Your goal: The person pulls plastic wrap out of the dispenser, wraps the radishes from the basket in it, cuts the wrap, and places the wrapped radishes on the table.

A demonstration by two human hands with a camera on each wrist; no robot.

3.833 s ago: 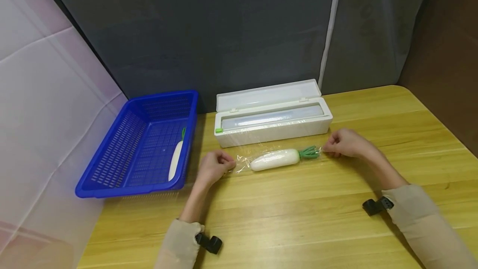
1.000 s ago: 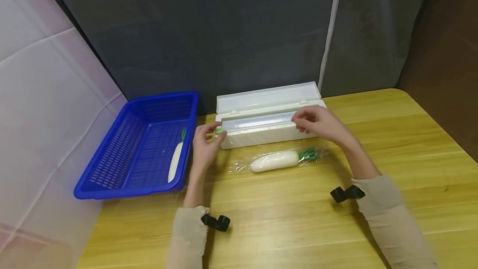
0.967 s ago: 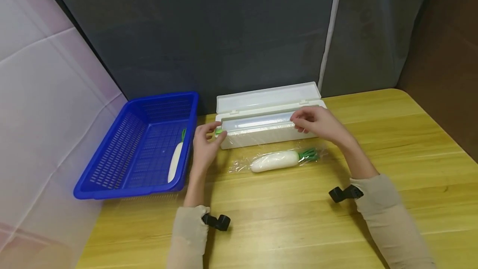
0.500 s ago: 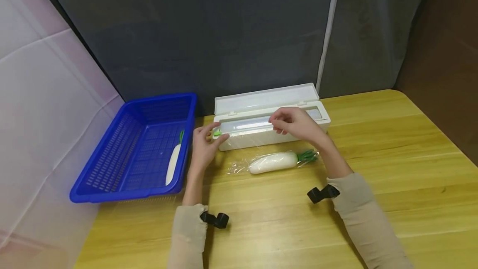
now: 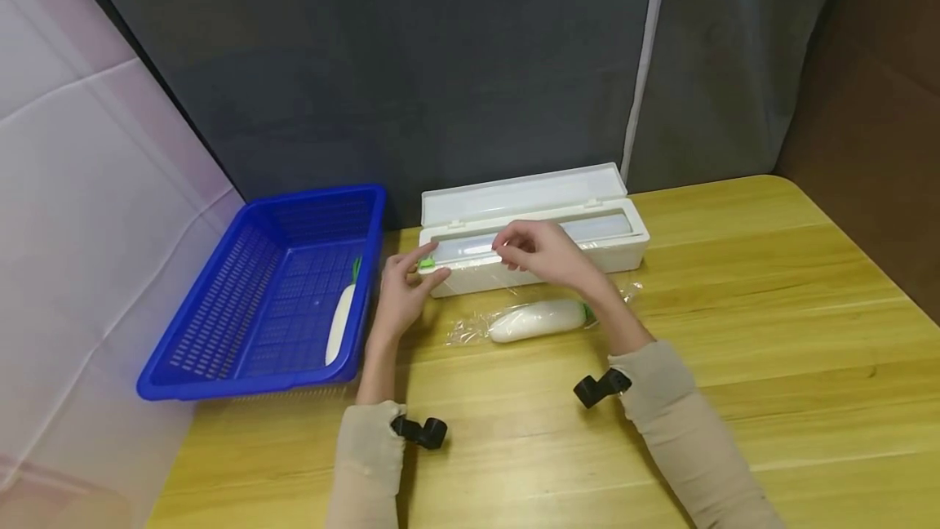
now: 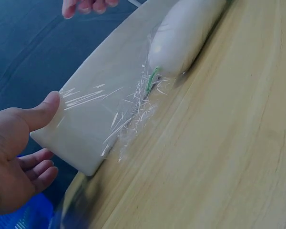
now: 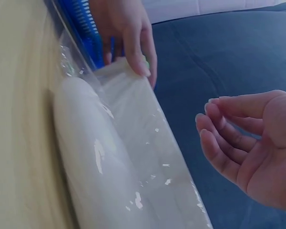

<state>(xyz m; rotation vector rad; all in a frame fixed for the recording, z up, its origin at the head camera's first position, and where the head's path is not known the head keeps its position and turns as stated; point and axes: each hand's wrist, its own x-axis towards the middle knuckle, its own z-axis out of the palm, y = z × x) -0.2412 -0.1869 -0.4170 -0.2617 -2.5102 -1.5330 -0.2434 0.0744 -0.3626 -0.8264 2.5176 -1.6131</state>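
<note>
My left hand holds the left end of a white cling film box, thumb on the front and a finger at the top edge, beside the green slider. The lid stands raised, and a film roll shows inside. My right hand hovers over the box's front edge, its fingers loosely curled; nothing shows between them in the right wrist view. Before the box lies a white radish wrapped in clear film; my right forearm hides most of its green top. Loose film clings to the box front.
A blue plastic basket stands to the left on the wooden table, with another white radish inside along its right wall. A dark grey curtain hangs right behind the box.
Both hands have left the ends of the wrapped radish's film. My left hand went to the box's left end and stays there; my right hand has moved leftward along the box front.
</note>
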